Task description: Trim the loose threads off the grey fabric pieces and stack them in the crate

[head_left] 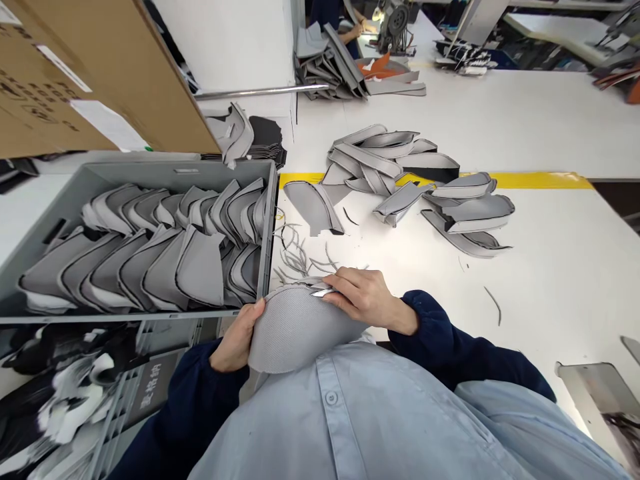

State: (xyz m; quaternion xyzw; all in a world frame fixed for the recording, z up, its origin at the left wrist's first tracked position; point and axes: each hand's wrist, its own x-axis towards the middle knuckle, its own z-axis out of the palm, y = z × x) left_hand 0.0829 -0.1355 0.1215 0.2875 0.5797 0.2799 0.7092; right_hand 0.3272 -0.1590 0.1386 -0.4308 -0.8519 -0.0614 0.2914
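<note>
A curved grey mesh fabric piece [300, 333] is held up close in front of my body. My left hand [240, 340] grips its left edge, with the thumb on top. At its upper edge, my right hand [363, 297] is closed round small snips [321, 292]; only their pointed metal tip shows, lying along the edge, and the rest is hidden in the fingers. Just beyond the piece, thin trimmed grey strips [295, 257] lie on the white table. A flat grey fabric panel [313, 207] rests behind them.
To the left, a grey plastic crate [273, 233] holds rows of similar curved pieces. Heaps of sewn grey pieces [370, 160] lie on the table near a yellow tape line [540, 180]. A cardboard box [150, 87] stands upper left. At the back, another person's hand [353, 33] works beside a sewing machine [395, 27].
</note>
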